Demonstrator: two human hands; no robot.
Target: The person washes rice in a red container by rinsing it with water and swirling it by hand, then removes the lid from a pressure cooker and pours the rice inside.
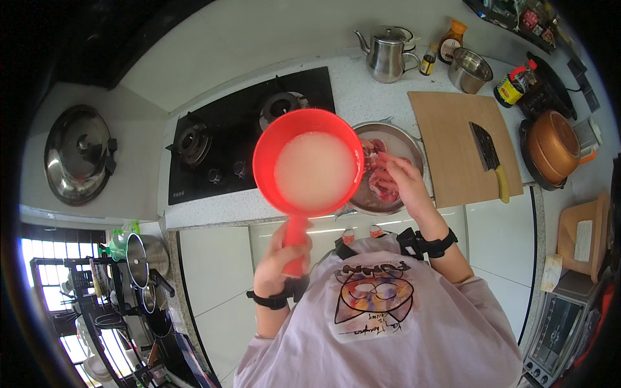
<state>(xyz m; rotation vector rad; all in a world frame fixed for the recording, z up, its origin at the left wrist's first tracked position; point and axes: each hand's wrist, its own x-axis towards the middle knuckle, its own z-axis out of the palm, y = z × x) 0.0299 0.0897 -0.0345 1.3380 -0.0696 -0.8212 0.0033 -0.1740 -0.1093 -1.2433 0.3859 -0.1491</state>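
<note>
My left hand (271, 264) grips the handle of a red plastic water dipper (264, 167), raised in front of the counter edge. Cloudy whitish liquid (315, 167) lies in the dipper. To its right, a round stainless steel basin (411, 139) rests on the counter, its left part hidden behind the dipper. Pieces of raw meat (383, 190) lie inside it, in what looks like cloudy water. Over the basin reaches my right hand (410, 184), fingers slightly bent and apart close above the meat. Whether the fingertips touch the meat is hard to tell.
Left of the basin is a black gas hob (223, 150). A cleaver (487, 150) with a yellow handle lies on the wooden cutting board (441, 145) at right. Behind stand a steel kettle (385, 58), a steel pot (469, 72) and bottles. A copper-coloured pot (553, 140) sits far right.
</note>
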